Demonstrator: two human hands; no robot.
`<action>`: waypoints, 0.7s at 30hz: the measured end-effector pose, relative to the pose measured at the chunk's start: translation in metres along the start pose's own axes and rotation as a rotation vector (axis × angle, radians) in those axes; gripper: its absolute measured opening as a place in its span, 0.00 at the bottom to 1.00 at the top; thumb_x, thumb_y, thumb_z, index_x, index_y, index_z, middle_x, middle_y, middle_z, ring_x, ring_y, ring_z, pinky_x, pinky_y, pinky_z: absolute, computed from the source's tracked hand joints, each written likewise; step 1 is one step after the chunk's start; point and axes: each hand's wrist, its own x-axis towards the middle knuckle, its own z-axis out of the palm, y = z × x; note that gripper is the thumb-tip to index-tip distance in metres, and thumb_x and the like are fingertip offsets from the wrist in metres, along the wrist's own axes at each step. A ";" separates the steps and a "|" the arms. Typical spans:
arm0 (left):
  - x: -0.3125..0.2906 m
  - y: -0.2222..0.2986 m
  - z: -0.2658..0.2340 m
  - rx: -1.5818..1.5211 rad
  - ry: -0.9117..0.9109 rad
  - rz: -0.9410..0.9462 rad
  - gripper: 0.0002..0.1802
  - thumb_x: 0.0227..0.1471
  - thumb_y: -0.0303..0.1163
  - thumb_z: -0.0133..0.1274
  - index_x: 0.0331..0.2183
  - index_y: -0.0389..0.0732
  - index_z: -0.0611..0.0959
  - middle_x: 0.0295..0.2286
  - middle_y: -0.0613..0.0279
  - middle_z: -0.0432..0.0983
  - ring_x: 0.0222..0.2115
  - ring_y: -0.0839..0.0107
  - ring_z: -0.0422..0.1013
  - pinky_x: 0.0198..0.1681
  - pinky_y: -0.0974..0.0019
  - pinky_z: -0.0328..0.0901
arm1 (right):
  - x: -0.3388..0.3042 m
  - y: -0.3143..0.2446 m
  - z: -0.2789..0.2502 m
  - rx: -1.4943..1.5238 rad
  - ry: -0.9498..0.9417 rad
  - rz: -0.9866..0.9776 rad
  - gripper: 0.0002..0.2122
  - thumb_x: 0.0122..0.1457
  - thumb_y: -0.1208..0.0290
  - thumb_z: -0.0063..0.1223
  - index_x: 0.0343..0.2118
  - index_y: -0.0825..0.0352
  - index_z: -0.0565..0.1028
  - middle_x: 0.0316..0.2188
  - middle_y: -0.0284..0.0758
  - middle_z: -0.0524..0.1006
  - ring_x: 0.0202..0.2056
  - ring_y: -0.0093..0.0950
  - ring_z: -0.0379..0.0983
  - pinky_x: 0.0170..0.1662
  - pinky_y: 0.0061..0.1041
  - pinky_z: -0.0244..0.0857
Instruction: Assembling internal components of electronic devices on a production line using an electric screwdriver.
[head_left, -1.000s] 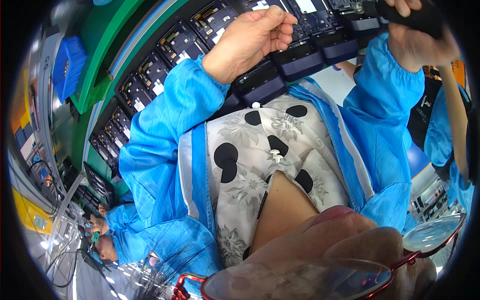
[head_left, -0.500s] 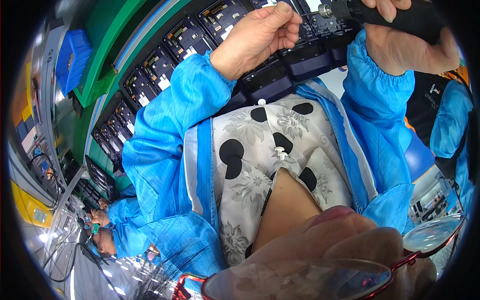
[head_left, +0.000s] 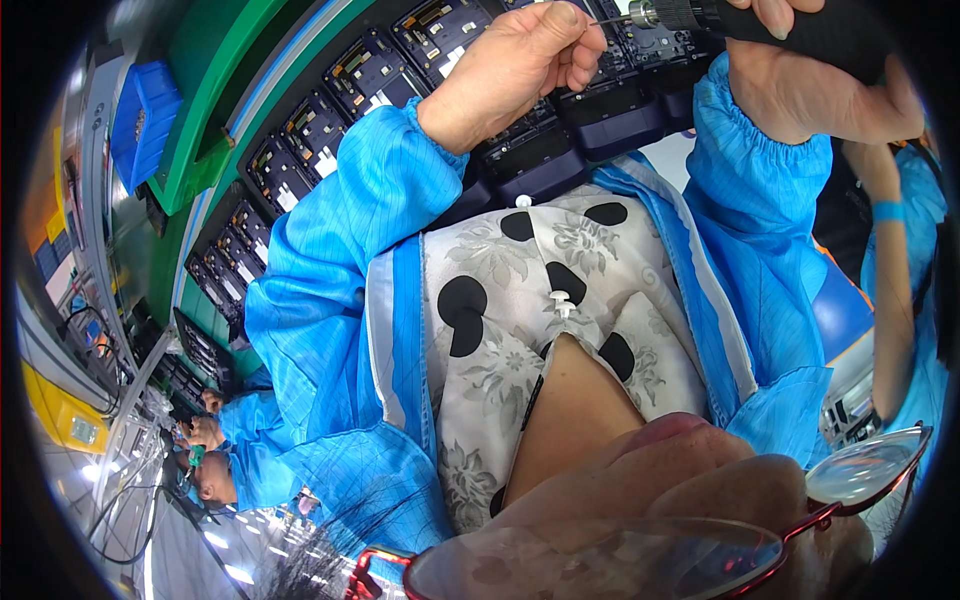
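My right hand (head_left: 810, 100) wraps round a black electric screwdriver (head_left: 830, 42) at the upper right. The tool lies almost level, its silver chuck (head_left: 643, 14) and thin bit pointing left. Close by the bit's tip, my left hand (head_left: 515, 75) has its thumb and fingers pinched together. Whatever sits between those fingertips is hidden or too small to make out. Under both hands are dark device housings (head_left: 372, 72) with circuit parts and pale strips inside, set side by side in a row.
Dark tray edges (head_left: 535, 165) lie close to my body. A green frame (head_left: 215, 120) and a blue parts bin (head_left: 145, 125) stand left. One co-worker (head_left: 255, 450) works at lower left; another's bare forearm (head_left: 893, 290) with a blue wristband is at right.
The screwdriver's chuck and bit have shifted slightly up and left, toward my left fingertips. At the right, a co-worker's bare forearm has come into view. My left hand has barely moved.
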 end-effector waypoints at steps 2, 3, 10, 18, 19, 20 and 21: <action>0.000 0.000 -0.001 0.020 0.001 0.003 0.19 0.71 0.43 0.45 0.36 0.38 0.81 0.27 0.65 0.76 0.28 0.74 0.69 0.35 0.72 0.66 | 0.002 0.000 0.000 -0.004 -0.001 -0.003 0.21 0.67 0.48 0.47 0.45 0.65 0.73 0.24 0.33 0.73 0.20 0.24 0.68 0.28 0.28 0.68; 0.000 0.000 -0.001 0.040 0.003 0.008 0.20 0.71 0.43 0.45 0.36 0.38 0.81 0.27 0.65 0.76 0.28 0.74 0.69 0.34 0.72 0.66 | 0.002 0.000 -0.001 -0.007 -0.003 -0.003 0.21 0.67 0.48 0.47 0.45 0.65 0.73 0.24 0.33 0.73 0.20 0.24 0.68 0.28 0.28 0.68; 0.000 0.004 0.001 0.080 -0.012 0.041 0.20 0.71 0.43 0.46 0.36 0.37 0.82 0.26 0.67 0.76 0.27 0.76 0.69 0.34 0.73 0.66 | 0.002 0.000 0.001 -0.008 -0.009 -0.001 0.22 0.67 0.48 0.47 0.45 0.65 0.73 0.24 0.33 0.73 0.20 0.24 0.68 0.28 0.28 0.68; 0.001 0.006 0.006 0.562 0.045 0.255 0.19 0.70 0.40 0.47 0.37 0.34 0.83 0.26 0.69 0.73 0.26 0.81 0.66 0.32 0.75 0.63 | -0.001 -0.004 -0.002 -0.046 -0.007 -0.001 0.22 0.67 0.47 0.47 0.45 0.65 0.73 0.24 0.33 0.73 0.19 0.25 0.68 0.28 0.29 0.68; -0.001 0.007 0.007 0.557 0.044 0.254 0.19 0.70 0.40 0.47 0.37 0.34 0.83 0.26 0.69 0.73 0.26 0.81 0.66 0.32 0.75 0.63 | -0.002 -0.005 -0.004 -0.060 -0.007 0.003 0.22 0.67 0.47 0.47 0.45 0.65 0.73 0.24 0.33 0.73 0.19 0.25 0.68 0.28 0.29 0.68; -0.003 0.009 0.009 0.547 0.058 0.252 0.19 0.70 0.40 0.47 0.38 0.34 0.82 0.26 0.69 0.73 0.26 0.81 0.66 0.32 0.75 0.63 | -0.002 -0.006 -0.008 -0.078 -0.007 0.003 0.22 0.67 0.47 0.47 0.45 0.65 0.73 0.24 0.33 0.73 0.19 0.25 0.68 0.28 0.29 0.68; -0.006 0.012 0.009 0.536 0.073 0.248 0.19 0.70 0.40 0.46 0.38 0.34 0.82 0.26 0.69 0.72 0.26 0.81 0.65 0.31 0.75 0.63 | -0.004 -0.005 -0.011 -0.098 -0.007 0.006 0.22 0.67 0.47 0.47 0.45 0.65 0.73 0.24 0.33 0.73 0.19 0.25 0.68 0.28 0.29 0.68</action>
